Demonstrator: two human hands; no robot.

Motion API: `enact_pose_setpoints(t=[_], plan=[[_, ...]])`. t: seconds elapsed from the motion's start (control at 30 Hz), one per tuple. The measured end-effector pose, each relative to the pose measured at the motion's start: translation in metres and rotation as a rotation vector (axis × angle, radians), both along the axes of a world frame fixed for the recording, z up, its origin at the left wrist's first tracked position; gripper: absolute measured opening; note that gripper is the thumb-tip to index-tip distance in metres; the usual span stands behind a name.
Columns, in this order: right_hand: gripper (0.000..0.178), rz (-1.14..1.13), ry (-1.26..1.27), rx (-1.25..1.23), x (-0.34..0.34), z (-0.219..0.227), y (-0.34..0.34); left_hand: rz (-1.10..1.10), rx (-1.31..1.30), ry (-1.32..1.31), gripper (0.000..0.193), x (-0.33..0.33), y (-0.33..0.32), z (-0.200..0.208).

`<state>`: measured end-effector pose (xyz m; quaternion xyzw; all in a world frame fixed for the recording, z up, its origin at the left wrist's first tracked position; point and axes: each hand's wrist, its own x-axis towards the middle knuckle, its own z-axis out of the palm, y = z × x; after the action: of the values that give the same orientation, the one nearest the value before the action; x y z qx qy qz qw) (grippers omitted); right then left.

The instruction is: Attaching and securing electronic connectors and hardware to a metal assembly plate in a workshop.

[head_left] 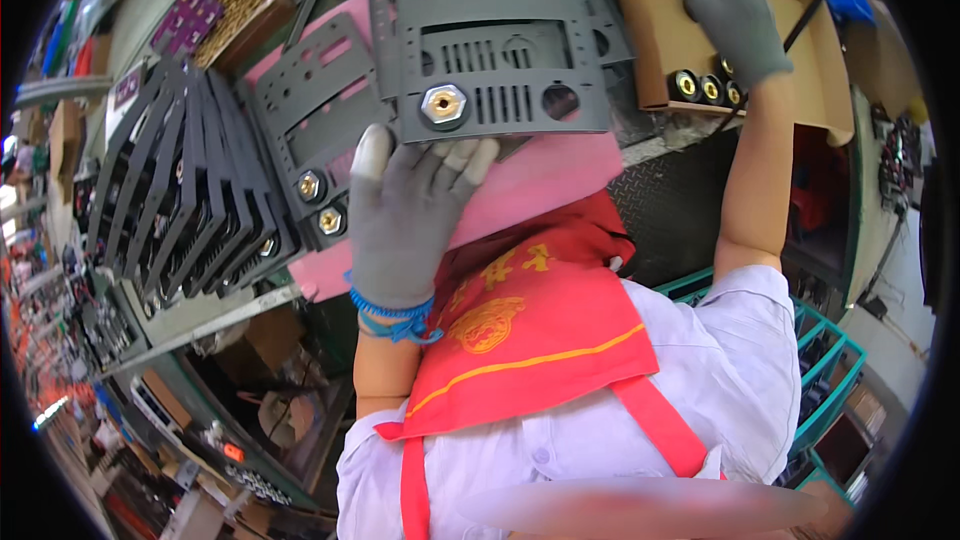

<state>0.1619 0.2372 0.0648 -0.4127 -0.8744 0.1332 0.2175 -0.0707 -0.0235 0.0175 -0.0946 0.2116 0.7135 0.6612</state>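
Left grip (405, 220), loosely open, touches the near edge of the grey panel (480, 7); farther right, my right grip (728, 15) (closure and contents I cannot tell) is over the carton (645, 50), seemingly picking round fittings (686, 86), which calls for a careful pinch.

Lettering shows most clearly on the red apron (545, 350), where a row of large yellow characters (500, 273) slants across the upper part, bent by the folds of the cloth. Below them, on the same apron, sits a round yellow emblem (486, 325) drawn in fine lines; its details are too small to make out. Toward the left side of the bench, a small whitish card (126, 88) carries a purple patch, and any print on it is too small and blurred to read.
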Motion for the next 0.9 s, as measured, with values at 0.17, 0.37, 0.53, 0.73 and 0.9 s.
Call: enact_pose_setpoints(t=[0.17,0.37,0.53,0.73,0.9], plan=[[0.046,-0.410,-0.453,-0.136,0.077,-0.067,0.065,0.014,0.041,0.071,0.045,0.002,-0.002,0.013],[0.044,-0.469,-0.410,0.109,0.051,-0.102,0.045,0.018,0.032,0.132,0.044,0.006,-0.013,0.005],[0.044,-0.407,-0.383,-0.290,0.030,-0.053,0.004,0.024,-0.135,0.399,0.035,0.016,-0.040,0.019],[0.058,0.447,0.950,-1.087,-0.008,0.004,-0.075,0.143,0.150,1.667,0.026,0.024,-0.026,0.036],[0.055,0.489,0.986,-1.378,-0.037,0.009,-0.125,0.396,0.374,2.138,0.038,0.037,0.014,0.042]])
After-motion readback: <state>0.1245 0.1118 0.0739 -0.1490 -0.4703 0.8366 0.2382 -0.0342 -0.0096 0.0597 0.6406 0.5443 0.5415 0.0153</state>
